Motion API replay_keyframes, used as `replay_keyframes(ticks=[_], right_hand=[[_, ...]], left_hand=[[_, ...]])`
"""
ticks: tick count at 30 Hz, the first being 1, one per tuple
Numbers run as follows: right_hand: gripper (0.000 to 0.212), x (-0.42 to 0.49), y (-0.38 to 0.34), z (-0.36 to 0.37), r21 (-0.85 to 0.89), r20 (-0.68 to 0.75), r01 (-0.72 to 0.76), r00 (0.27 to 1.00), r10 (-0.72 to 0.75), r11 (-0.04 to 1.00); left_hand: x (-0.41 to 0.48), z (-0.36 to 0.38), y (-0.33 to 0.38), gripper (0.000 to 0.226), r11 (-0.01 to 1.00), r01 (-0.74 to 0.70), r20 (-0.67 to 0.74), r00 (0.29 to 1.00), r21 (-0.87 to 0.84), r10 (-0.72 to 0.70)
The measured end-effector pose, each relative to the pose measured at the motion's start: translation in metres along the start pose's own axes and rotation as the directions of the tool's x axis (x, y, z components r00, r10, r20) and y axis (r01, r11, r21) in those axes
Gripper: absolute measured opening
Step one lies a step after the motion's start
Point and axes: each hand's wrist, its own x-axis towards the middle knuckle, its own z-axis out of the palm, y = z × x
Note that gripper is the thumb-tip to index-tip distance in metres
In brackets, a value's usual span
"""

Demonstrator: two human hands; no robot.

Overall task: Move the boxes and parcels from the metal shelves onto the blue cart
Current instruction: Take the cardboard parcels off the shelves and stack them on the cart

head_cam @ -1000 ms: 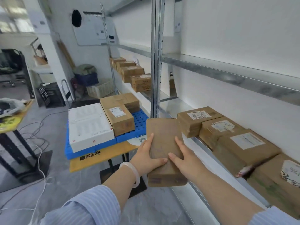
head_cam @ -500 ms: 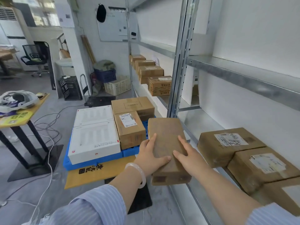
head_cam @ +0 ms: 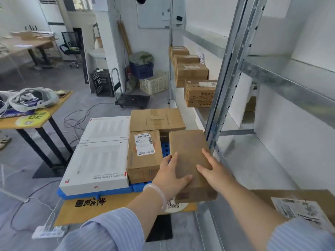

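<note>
A plain brown parcel [head_cam: 188, 151] hangs in the air beside the shelf post, over the right edge of the blue cart [head_cam: 101, 192]. My left hand [head_cam: 170, 174] grips its left side with the thumb on top. From the other side my right hand [head_cam: 212, 169] holds it, fingers spread over the top. On the cart lie two white flat boxes [head_cam: 97, 163], a labelled brown box [head_cam: 144, 154] and a larger brown box [head_cam: 156, 120]. Several brown boxes [head_cam: 199, 93] stand on the far metal shelf. One labelled box [head_cam: 297, 207] sits on the near shelf at the lower right.
The grey shelf post [head_cam: 221, 98] rises just right of the parcel. A wooden table [head_cam: 36, 115] with a headset stands to the left. Cables and a power strip [head_cam: 49, 232] lie on the floor. A black hand trolley [head_cam: 132, 100], crates and a basket stand at the back.
Both hands have carried the parcel left, away from the shelf and toward the cart. My view has turned left, so the shelf boxes have slid out to the right.
</note>
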Motion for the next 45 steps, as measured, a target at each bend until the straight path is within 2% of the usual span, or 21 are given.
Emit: replay_keyframes(ticks=[3,5,9,14,22,25,27,29,31,35,45], right_hand=[[0.066,0.03,0.001,0.004,0.034,0.026,-0.026,0.999,0.025,0.999],[0.066,0.047,0.002,0.009,0.043,0.041,-0.043,0.998,0.042,0.998],[0.066,0.075,0.004,0.025,0.064,0.073,-0.075,0.995,0.071,0.995],[0.067,0.102,0.013,0.045,0.019,0.113,-0.101,0.989,0.098,0.995],[0.071,0.125,0.032,0.064,-0.053,0.166,-0.028,0.985,0.037,0.998],[0.076,0.127,0.036,0.065,-0.172,0.157,0.01,0.987,0.017,0.985],[0.079,0.122,0.036,0.064,-0.261,0.1,0.057,0.994,-0.032,0.964],[0.08,0.115,0.037,0.062,-0.383,0.068,0.15,0.989,-0.134,0.911],[0.081,0.11,0.038,0.063,-0.487,0.108,0.223,0.975,-0.196,0.844],[0.081,0.11,0.037,0.069,-0.531,0.172,0.214,0.975,-0.143,0.82],[0.076,0.128,0.025,0.073,-0.591,0.193,0.192,0.977,-0.094,0.784]], left_hand=[[0.022,-0.002,-0.009,0.094,0.997,0.006,0.03,1.0,0.076,-0.008],[0.036,-0.005,-0.018,0.091,0.981,0.004,0.027,1.0,0.193,-0.009],[0.057,-0.011,-0.04,0.084,0.878,-0.023,-0.004,1.0,0.478,0.029],[0.069,-0.008,-0.066,0.079,0.791,-0.058,0.025,0.998,0.609,0.054],[0.065,0.003,-0.084,0.074,0.764,-0.065,0.007,0.997,0.641,0.079],[0.065,0.001,-0.084,0.074,0.755,-0.058,0.002,0.997,0.654,0.075],[0.066,-0.002,-0.083,0.075,0.755,-0.041,-0.008,0.998,0.655,0.061],[0.067,-0.005,-0.082,0.076,0.745,-0.039,0.007,0.999,0.666,0.046],[0.068,-0.008,-0.082,0.075,0.733,-0.047,0.04,0.999,0.679,0.027],[0.069,-0.009,-0.083,0.074,0.721,-0.057,0.065,0.998,0.69,0.016],[0.069,-0.004,-0.088,0.074,0.68,-0.067,0.051,0.998,0.73,0.043]])
